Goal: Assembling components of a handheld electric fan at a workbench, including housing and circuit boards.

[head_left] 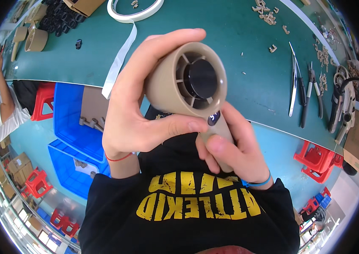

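Note:
A beige handheld fan (162, 91) is up in front of my chest, its round open end facing up. Inside the ring are thin spokes and a black round hub (202, 78). My left hand (124, 108) curls around the fan's round head, with the thumb pressed near its lower rim. The handle (226, 137) is gripped by my right hand (243, 150), whose thumb lies along it. A small dark oval display (214, 118) shows at the neck, between the two thumbs.
Tape (135, 17) trails a strip over the green table (247, 63). Tweezers (293, 80) and pliers (313, 84) lie right, near small beige parts (268, 17). Black parts (59, 19) and another beige housing (37, 40) are far left. Blue bins (67, 114) stand below; a co-worker (1, 101) sits left.

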Demonstrator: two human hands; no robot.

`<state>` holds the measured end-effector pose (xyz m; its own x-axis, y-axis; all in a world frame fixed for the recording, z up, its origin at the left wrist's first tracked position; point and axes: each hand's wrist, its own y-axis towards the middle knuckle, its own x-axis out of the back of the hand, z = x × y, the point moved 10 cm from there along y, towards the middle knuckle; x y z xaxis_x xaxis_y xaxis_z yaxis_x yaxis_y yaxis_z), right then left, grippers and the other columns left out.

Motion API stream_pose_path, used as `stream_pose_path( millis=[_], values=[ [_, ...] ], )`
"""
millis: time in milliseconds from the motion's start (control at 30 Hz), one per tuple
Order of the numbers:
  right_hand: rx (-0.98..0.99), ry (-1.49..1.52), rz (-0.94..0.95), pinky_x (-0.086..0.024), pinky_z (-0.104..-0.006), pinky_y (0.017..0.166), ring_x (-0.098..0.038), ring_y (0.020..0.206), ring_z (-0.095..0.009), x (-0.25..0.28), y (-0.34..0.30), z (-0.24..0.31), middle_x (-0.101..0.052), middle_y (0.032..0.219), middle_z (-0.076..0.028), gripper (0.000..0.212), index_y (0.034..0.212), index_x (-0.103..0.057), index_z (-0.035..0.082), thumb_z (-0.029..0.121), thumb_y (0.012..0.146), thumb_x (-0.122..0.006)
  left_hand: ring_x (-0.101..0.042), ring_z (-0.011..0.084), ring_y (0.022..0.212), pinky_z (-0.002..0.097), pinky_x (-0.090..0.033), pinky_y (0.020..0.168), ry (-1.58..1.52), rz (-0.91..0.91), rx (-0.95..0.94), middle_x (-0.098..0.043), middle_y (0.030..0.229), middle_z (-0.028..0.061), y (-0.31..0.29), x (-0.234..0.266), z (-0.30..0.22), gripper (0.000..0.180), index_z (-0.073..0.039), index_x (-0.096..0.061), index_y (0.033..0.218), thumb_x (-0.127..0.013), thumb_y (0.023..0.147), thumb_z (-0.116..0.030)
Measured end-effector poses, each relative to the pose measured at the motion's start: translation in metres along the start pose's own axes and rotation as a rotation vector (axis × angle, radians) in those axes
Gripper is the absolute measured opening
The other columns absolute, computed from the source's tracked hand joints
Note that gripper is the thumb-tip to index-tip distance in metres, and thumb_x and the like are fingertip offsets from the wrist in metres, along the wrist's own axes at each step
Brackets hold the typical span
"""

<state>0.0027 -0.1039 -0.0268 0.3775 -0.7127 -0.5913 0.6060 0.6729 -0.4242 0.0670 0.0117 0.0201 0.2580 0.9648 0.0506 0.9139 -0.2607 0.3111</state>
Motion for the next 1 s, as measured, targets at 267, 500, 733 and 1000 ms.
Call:
stream_pose_path(
  millis=[267,500,733,1000],
  values=[
    [0.511,-1.278,-0.431,-0.055,-0.0358,0.066,-0.069,0.079,-0.032,0.007,-0.019,0.054,-0.068,0.099,-0.013,0.051,0.116,-0.057,0.002,0.031,0.081,-0.079,-0.062,0.0144,0.098,0.0254,-0.05,0.085,0.066,-0.038,0.203,-0.062,0.11,0.0092,-0.002,0.001,0.009,0.097,0.003,-0.049,0.128,-0.099,0.048,-0.02],
    [0.334,-0.976,-0.217,-0.055,-0.0353,0.065,-0.07,0.077,-0.035,0.021,-0.017,0.037,-0.069,0.088,-0.017,0.052,0.113,-0.057,0.001,0.034,0.08,-0.08,-0.065,0.0235,0.096,0.0301,-0.054,0.077,0.056,0.066,-0.174,-0.062,0.108,0.018,-0.002,-0.014,-0.016,0.101,0.005,-0.05,0.123,-0.101,0.039,-0.02],
    [0.315,-0.977,-0.22,-0.055,-0.0369,0.067,-0.07,0.078,-0.036,0.026,-0.022,0.036,-0.069,0.086,-0.018,0.053,0.115,-0.057,0.001,0.034,0.081,-0.079,-0.065,0.0229,0.095,0.0303,-0.054,0.075,0.091,0.1,-0.201,-0.062,0.107,0.0196,-0.001,-0.02,-0.015,0.104,0.006,-0.049,0.124,-0.1,0.04,-0.027],
    [0.624,-1.462,-0.466,-0.052,-0.0364,0.067,-0.066,0.076,-0.031,0.021,-0.038,0.073,-0.067,0.09,-0.012,0.053,0.11,-0.061,0.004,0.036,0.073,-0.081,-0.063,0.0198,0.1,0.0297,-0.052,0.084,0.075,0.019,-0.159,-0.062,0.11,0.0153,0.007,-0.022,-0.002,0.111,0.005,-0.045,0.131,-0.099,0.04,-0.029]
  ],
)
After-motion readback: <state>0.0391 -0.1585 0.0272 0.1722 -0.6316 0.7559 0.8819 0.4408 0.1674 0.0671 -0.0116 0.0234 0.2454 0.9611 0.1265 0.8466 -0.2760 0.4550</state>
